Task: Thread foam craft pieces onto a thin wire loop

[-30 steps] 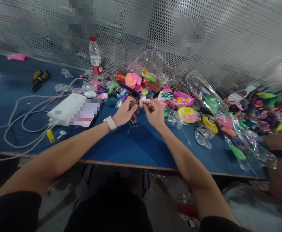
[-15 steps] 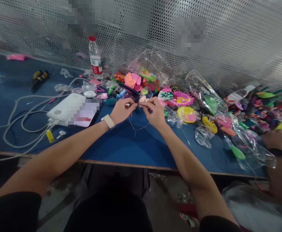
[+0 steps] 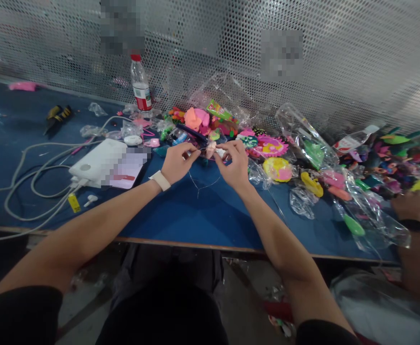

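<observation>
Above the middle of the blue table, my left hand (image 3: pixel 177 164) is closed in a pinch on a thin thread (image 3: pixel 210 185), which hangs below both hands in a loose V. Opposite it, my right hand (image 3: pixel 236 165) has thumb and finger pinched on a small pale pink piece (image 3: pixel 211 149); its exact kind is too small to tell. A short gap separates the two hands. Just behind them lies a heap of colourful soft foam-like pieces, among them an orange-pink one (image 3: pixel 192 119) and a yellow one (image 3: pixel 277 169).
To the left are a white power bank (image 3: pixel 97 160), a phone (image 3: pixel 133 167), looped cables, an earbud (image 3: pixel 90 200) and black-yellow pliers (image 3: pixel 56 118). A bottle (image 3: pixel 141 88) stands by the mesh wall. Clear bags and another person's hand (image 3: pixel 413 207) are at right.
My hands have moved slightly apart, showing more of the pale pink piece between them. The hanging thread has shifted a little up and left.
</observation>
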A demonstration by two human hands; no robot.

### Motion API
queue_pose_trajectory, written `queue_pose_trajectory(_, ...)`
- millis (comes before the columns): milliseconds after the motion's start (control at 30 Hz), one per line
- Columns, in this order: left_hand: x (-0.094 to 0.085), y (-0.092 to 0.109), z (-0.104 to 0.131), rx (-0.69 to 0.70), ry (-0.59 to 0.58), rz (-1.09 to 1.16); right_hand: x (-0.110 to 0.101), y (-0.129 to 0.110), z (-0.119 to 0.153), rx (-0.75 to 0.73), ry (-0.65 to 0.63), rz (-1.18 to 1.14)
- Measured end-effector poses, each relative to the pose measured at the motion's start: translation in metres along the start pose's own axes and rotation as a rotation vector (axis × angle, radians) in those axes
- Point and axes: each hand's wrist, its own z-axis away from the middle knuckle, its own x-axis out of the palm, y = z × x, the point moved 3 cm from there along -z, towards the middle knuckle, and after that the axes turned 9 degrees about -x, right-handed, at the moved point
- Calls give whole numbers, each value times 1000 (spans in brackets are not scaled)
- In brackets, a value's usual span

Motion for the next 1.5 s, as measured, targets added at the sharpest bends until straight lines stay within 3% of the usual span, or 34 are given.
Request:
queue_pose_trajectory(233,-2,-5,-2,-2,49,-52,-1,1,-2,36,33,-7)
queue_pose_trajectory(633,0,-14,-7,-50,-14,4,3,10,-1,104,-45,-132)
queue_pose_trajectory(833,-2,-9,-6,-38,18,50,13,22,3,310,59,-347)
queue_pose_trajectory(1067,0,-12,-6,-57,8,79,32,41,14,604,32,-694)
queue_pose_trajectory(1267,-1,-9,-5,-66,8,82,33,46,15,552,-37,-656)
queue_pose_trajectory(1500,3,-12,-7,-47,32,145,31,37,12,614,44,-762)
